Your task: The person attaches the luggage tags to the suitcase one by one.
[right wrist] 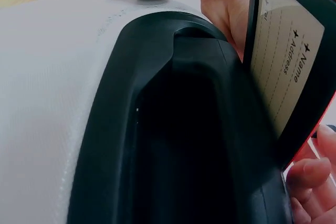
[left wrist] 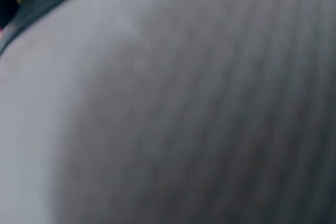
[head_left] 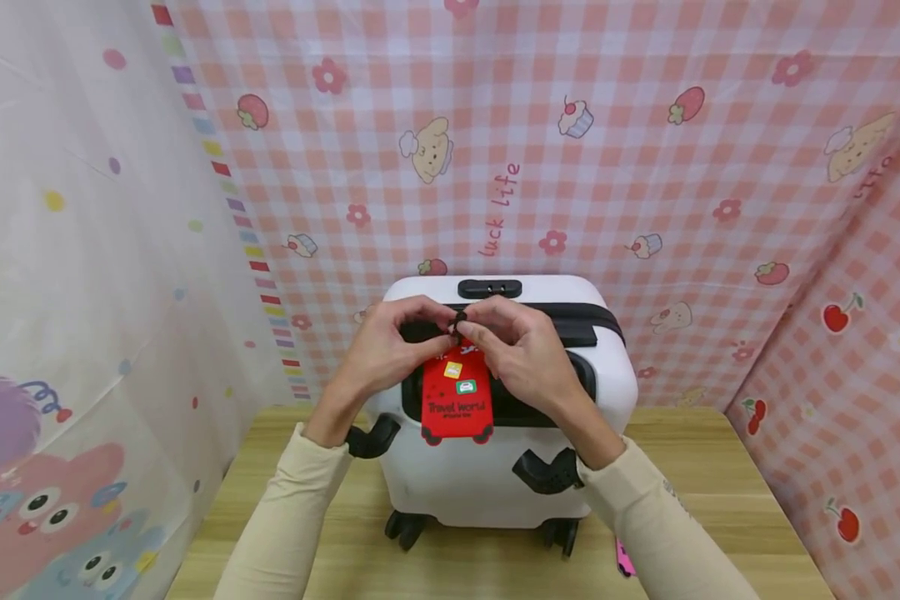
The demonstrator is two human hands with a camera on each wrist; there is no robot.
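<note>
Head view gives me one red luggage tag [head_left: 457, 410], hanging in front of the black panel [head_left: 543, 407] of one white suitcase [head_left: 487, 492], its "Travel World" side facing me. Only the right wrist view lets me read the back: one pale card [right wrist: 283, 51] in a black frame, with the words Name and Address. At the tag's top I see a small black strap [head_left: 461, 318], and two hands on it: the left hand [head_left: 386, 348] and the right hand [head_left: 525, 354] each pinch it between thumb and fingers. My left wrist view fills with a blurred, pale, ridged surface [left wrist: 220, 98] that I cannot identify.

Counting outward from the head view, I get one black lock [head_left: 489, 288] on the suitcase's top, two sets of wheels [head_left: 405, 528] beneath it, and two cream sleeves [head_left: 288, 508]. One pink item [head_left: 625, 558], partly covered by the right sleeve, lies on the wooden bench [head_left: 300, 508] near the suitcase. Behind stands one pink checked cloth [head_left: 607, 183].
</note>
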